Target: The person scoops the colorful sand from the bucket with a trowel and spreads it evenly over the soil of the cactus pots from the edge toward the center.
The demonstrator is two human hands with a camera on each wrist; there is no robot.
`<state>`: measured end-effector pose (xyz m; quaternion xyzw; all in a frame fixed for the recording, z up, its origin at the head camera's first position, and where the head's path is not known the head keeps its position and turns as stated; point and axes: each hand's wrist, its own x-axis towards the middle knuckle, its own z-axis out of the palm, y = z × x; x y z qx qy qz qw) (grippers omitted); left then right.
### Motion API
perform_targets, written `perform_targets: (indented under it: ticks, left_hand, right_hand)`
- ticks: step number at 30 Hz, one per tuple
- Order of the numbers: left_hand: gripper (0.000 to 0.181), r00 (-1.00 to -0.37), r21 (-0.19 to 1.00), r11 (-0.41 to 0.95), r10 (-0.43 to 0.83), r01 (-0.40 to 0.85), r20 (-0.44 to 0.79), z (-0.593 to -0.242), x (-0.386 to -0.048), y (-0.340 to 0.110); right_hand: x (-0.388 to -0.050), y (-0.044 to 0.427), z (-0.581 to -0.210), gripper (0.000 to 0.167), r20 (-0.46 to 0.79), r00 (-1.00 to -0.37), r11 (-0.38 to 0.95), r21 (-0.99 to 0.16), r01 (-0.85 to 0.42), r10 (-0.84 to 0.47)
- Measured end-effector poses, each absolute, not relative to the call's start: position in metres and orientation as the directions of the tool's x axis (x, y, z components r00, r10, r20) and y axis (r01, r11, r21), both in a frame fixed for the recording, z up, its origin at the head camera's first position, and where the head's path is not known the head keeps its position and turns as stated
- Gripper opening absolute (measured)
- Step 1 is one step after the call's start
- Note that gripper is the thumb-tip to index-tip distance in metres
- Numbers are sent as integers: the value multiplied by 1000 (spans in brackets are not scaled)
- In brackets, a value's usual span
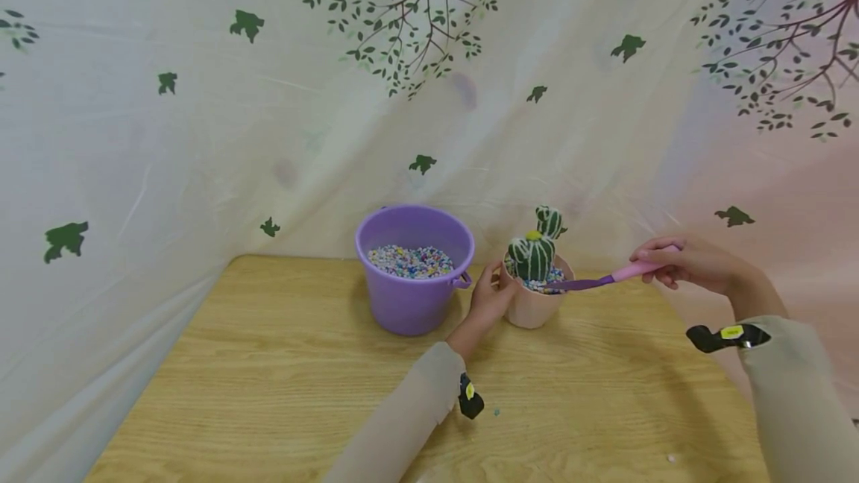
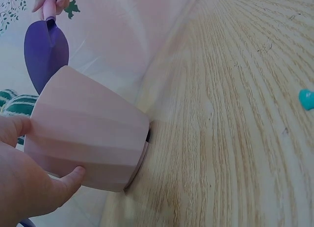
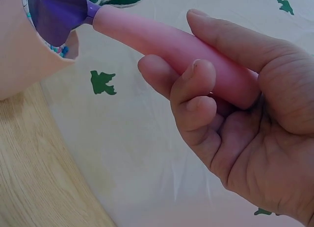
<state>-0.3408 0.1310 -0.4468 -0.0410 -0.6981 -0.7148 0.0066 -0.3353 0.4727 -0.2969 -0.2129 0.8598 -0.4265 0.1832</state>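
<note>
My right hand (image 1: 691,265) holds a small trowel by its pink handle (image 3: 176,53). The trowel's purple blade (image 2: 46,53) reaches over the rim of a pale pink flower pot (image 1: 533,310), its tip at the beads inside. A green and white knitted cactus (image 1: 533,256) with a yellow top stands in the pot among colourful beads (image 1: 555,276). On the pot's left side my left hand (image 1: 490,295) grips the wall, thumb (image 2: 73,180) against the front. Most of that hand's other fingers are hidden in the left wrist view.
Left of the pot stands a purple bucket (image 1: 409,311) partly filled with multicoloured beads (image 1: 411,261). A wooden table (image 1: 268,379) carries both, with a leaf-printed curtain (image 1: 322,133) behind. A teal bit (image 2: 307,99) and a pale bit (image 1: 671,458) lie on the tabletop.
</note>
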Motion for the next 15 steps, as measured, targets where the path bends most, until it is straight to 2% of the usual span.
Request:
perform_targets:
  ticks: [8, 15]
  left_hand:
    - [62, -996, 996, -45, 46, 73, 75, -449, -341, 131]
    - [62, -996, 995, -55, 43, 78, 81, -449, -342, 130]
  right_hand:
    - [-330, 473, -297, 25, -104, -879, 590, -777, -220, -465]
    - [-324, 477, -300, 25, -50, -886, 577, -776, -256, -460]
